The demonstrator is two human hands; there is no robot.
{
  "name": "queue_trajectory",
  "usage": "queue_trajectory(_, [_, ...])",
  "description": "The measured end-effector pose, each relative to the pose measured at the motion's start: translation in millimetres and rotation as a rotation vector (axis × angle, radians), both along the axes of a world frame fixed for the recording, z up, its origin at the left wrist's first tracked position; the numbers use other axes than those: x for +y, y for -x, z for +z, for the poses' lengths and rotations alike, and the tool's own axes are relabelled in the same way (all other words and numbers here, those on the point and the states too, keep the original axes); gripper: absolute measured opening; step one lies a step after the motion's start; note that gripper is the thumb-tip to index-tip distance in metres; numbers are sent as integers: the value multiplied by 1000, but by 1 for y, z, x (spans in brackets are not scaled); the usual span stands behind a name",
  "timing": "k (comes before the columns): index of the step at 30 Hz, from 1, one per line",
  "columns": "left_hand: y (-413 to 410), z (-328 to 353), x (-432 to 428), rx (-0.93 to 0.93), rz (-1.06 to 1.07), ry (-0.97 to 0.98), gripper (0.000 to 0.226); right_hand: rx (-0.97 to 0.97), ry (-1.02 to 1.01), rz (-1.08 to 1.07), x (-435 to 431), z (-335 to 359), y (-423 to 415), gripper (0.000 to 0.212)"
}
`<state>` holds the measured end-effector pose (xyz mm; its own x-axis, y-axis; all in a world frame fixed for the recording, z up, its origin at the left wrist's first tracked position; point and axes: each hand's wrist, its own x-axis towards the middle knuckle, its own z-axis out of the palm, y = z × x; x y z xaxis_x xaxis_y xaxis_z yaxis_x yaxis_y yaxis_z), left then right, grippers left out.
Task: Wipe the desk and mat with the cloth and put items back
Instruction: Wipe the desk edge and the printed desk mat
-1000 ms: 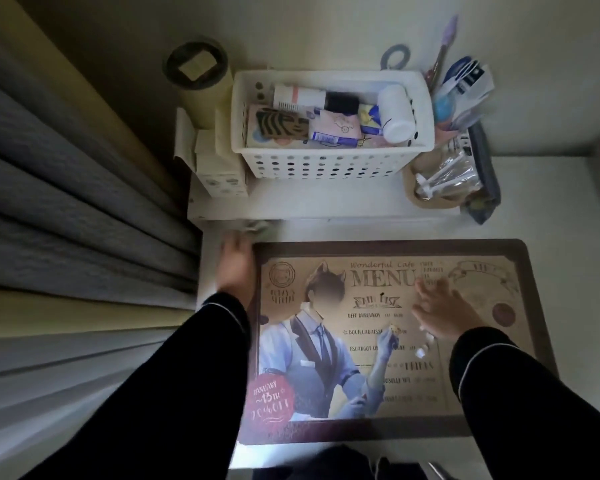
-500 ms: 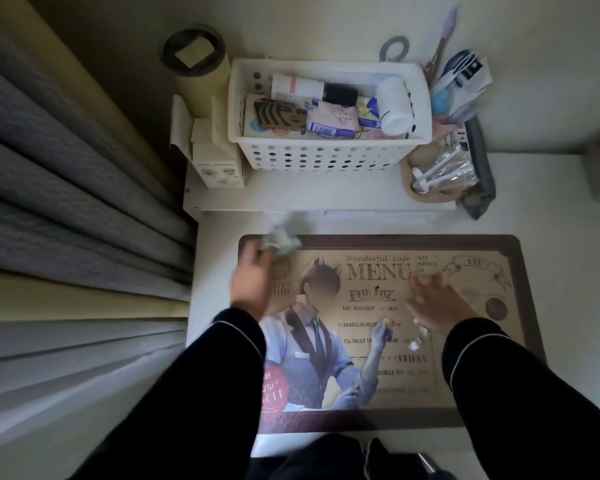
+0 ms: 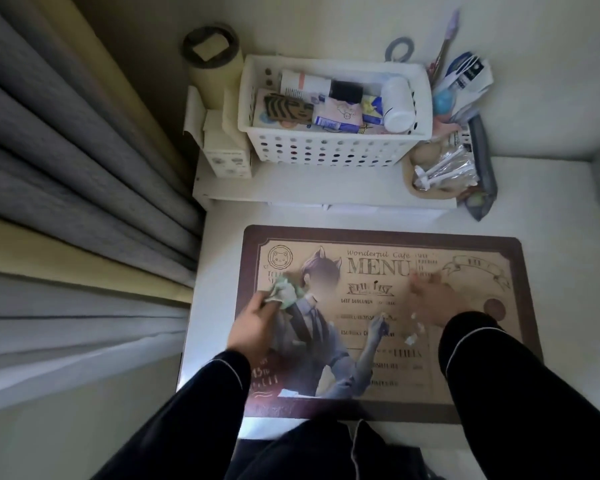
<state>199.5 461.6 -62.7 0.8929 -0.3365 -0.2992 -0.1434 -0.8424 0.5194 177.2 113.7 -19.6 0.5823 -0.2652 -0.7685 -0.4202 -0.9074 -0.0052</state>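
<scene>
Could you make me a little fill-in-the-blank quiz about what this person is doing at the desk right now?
1. The crumpled pale green cloth is gripped in the person's ____ hand.
2. The right hand lies flat on the printed brown desk mat, whose largest word reads ____.
3. The white perforated plastic basket sits on a white shelf ____ the mat.

Missing words: left; MENU; behind

The mat (image 3: 465, 341) reads "Wonderful Cafe" above large "MENU"; its smaller lines are too blurred to read, like the labels in the basket (image 3: 333, 152).
</scene>
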Motion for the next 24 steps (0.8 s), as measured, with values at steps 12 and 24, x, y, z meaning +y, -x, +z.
queue_trajectory(12, [-30,70,-13,278,773,773,23,-605,-657,-238,149,57,-43,36])
queue_trajectory(24, [-16,111,-60,430,706,992,46,-581,-1059,-445,165,63,-18,74])
